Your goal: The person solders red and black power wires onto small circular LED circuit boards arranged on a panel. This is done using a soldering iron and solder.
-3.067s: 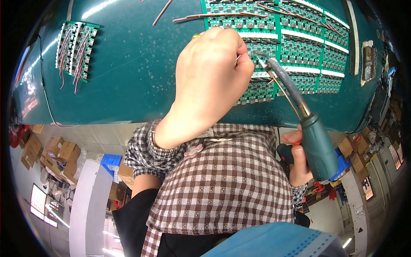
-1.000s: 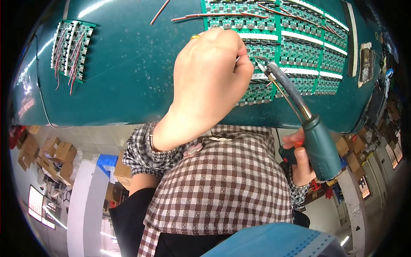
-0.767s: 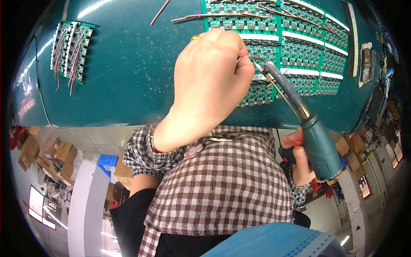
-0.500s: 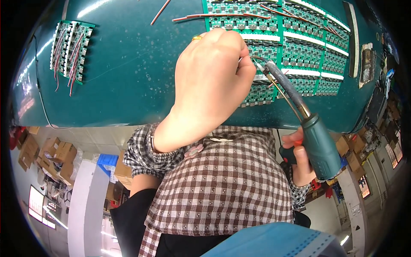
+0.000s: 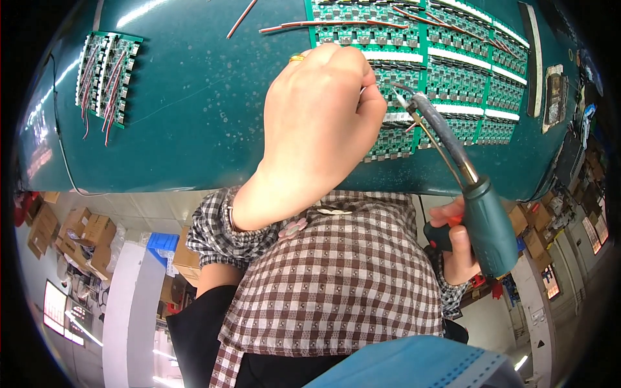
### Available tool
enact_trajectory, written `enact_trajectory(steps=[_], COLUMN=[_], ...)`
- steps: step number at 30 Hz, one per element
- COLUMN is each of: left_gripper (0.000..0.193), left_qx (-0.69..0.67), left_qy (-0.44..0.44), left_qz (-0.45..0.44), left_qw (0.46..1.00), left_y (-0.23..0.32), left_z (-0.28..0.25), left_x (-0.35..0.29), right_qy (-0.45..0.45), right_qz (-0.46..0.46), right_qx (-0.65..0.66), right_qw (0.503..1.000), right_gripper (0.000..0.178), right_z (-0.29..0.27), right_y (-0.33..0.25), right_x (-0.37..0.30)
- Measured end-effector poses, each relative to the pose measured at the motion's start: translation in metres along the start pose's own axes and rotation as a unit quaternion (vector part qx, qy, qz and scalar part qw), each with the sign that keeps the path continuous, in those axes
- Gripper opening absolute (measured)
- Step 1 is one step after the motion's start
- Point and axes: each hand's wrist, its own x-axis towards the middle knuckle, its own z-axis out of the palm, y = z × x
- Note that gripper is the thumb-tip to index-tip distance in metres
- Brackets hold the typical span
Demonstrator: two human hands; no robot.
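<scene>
My left hand is closed in a pinch over the near left edge of the circuit-board panels. A thin wire seems to be between its thumb and forefinger, mostly hidden by the fingers. In my right hand is a soldering gun with a dark green handle, a red trigger part and a thin brass-coloured tube along its metal barrel. Its tip points up and left, slightly right of my left fingertips and above the boards. Red, white and black wires lie across the far boards.
A smaller board panel with several wires attached lies at the left of the green mat. A loose wire is at the far edge. On the right are a long strip and a worn metal holder. A black cable runs down the left.
The soldering gun in my right hand has shifted slightly right, so its tip has drawn away from my left fingertips. My left hand has stayed nearly still.
</scene>
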Motion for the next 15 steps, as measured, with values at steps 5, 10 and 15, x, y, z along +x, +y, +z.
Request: enact_trajectory(steps=[5,10,15], left_gripper=[0.011,0.011,0.011], left_qx=[0.0,-0.006,0.002], left_qy=[-0.002,-0.004,-0.005], left_qz=[-0.008,-0.008,-0.007], left_qw=[1.0,1.0,1.0], left_y=[0.0,0.0001,-0.0011], left_z=[-0.0001,-0.0005,-0.0009], left_x=[0.0001,0.001,0.0002], right_qy=[0.013,0.01,-0.031], right_qz=[-0.002,0.001,0.013], right_qx=[-0.011,-0.002,-0.025], right_qw=[1.0,1.0,0.999], right_gripper=[0.049,0.047,0.049], right_z=[-0.0016,-0.0026,-0.0038], right_y=[0.0017,0.0038,0.002], right_x=[-0.0012,-0.0022,-0.0014])
